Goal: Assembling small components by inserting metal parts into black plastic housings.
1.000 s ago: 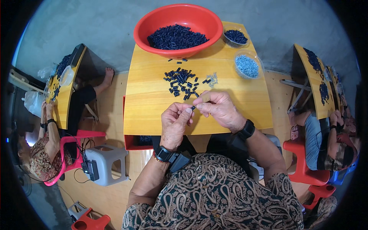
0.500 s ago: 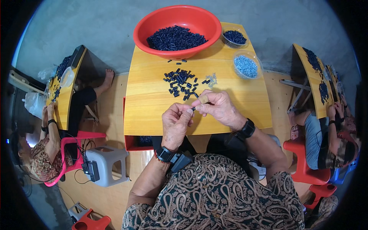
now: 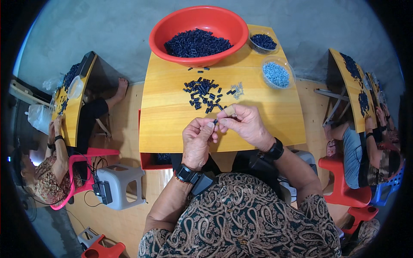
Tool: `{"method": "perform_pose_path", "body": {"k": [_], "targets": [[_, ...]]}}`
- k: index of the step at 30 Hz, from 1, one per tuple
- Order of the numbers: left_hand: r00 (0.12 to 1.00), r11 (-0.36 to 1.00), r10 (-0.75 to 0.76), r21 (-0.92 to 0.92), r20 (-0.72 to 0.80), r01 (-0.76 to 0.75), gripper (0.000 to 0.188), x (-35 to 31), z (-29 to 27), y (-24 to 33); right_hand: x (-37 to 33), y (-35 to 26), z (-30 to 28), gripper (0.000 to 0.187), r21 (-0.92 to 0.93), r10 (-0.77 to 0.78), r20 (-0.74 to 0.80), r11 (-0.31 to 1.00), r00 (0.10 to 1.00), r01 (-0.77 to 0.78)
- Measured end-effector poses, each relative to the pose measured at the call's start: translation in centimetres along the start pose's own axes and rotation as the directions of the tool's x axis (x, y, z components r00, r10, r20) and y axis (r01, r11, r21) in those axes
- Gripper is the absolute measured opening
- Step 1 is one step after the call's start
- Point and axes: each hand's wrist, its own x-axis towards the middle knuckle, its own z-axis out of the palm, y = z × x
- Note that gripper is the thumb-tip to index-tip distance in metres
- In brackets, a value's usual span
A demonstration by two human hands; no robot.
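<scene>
Near the front of the yellow table [image 3: 167,124], my left hand [image 3: 196,139] pinches a small black cylindrical piece [image 3: 215,122] between thumb and fingers. My right hand [image 3: 246,124], its index finger wrapped in a tan bandage, is closed in a pinch right against that piece. Whether its fingertips hold a separate tiny part is hidden. Just beyond both hands lies a loose pile of black cylindrical pieces [image 3: 201,87]. A small heap of thin silvery metal parts [image 3: 238,89] sits to the right of that pile.
A red basin [image 3: 155,36] of black pieces stands at the table's far edge. At the far right are a clear tub of black pieces [image 3: 263,41] and a clear tub of silvery parts [image 3: 276,74]. People work at side tables; a grey stool [image 3: 118,185] stands left.
My right hand has shifted slightly, and its fingers have changed their pinch at the black piece. My left hand stays nearly in place, still holding it.
</scene>
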Motion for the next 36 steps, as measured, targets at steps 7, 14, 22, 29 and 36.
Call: {"method": "perform_pose_path", "body": {"k": [7, 14, 22, 29, 36], "targets": [[0.998, 0.993, 0.069, 0.094, -0.011, -0.067, 0.007, 0.1, 0.2, -0.2, -0.4, -0.3, 1.4, 0.011, -0.297, -0.151, -0.071, 0.947, 0.986, 0.124], [0.999, 0.992, 0.047, 0.123, -0.022, -0.044, 0.006, -0.2, -0.1, -0.6, -0.6, -0.3, 0.9, 0.009, -0.5, -0.305, 0.078, 0.812, 0.949, 0.302], [1.0, 0.999, 0.022, 0.043, 0.016, -0.022, 0.008, -0.1, -0.4, -0.1, -1.1, 0.2, 1.6, 0.01, -0.107, 0.004, -0.089, 0.994, 0.996, -0.014], [0.999, 0.998, -0.044, 0.042, -0.015, 0.045, 0.005, -0.6, 0.0, 0.4, -0.9, -0.5, 1.2, 0.005, -0.244, -0.114, -0.016, 0.964, 0.993, 0.107], [1.0, 0.998, -0.027, 0.064, -0.014, 0.028, 0.003, -0.3, -0.4, -0.6, -0.5, 0.1, 0.6, 0.004, -0.416, -0.241, 0.097, 0.872, 0.966, 0.259]]}}
